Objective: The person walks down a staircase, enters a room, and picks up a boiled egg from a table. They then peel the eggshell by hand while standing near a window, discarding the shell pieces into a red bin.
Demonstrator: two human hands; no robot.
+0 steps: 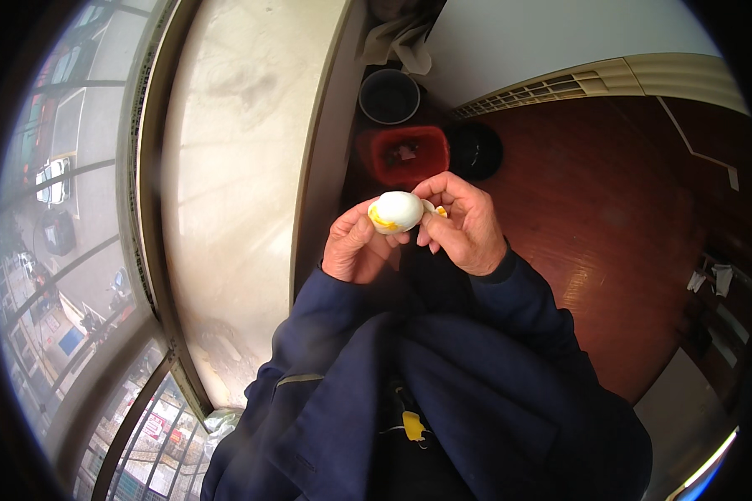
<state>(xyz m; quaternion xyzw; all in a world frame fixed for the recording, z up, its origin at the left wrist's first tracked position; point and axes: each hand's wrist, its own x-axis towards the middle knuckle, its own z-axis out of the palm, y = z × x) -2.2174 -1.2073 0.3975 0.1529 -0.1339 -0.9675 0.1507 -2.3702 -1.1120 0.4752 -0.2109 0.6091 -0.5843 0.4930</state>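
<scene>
A peeled boiled egg (398,210) is held up in front of my body, its smooth white broken on the lower left where yellow yolk shows. My left hand (356,250) grips it from the left, thumb in front and fingers underneath. At the egg's right end, my right hand (466,224) pinches a small white piece with yellow-orange on it (441,212) between thumb and fingers. Whether this is shell or egg white I cannot tell. The right fingertips are close against the egg; their exact contact is partly hidden.
Below and beyond my hands stand a red bin (409,154) with some scraps inside, a grey bucket (388,96) and a black round container (476,150). A pale ledge (234,167) runs along the barred window (75,209) on the left. Reddish flooring (593,234) spreads to the right.
</scene>
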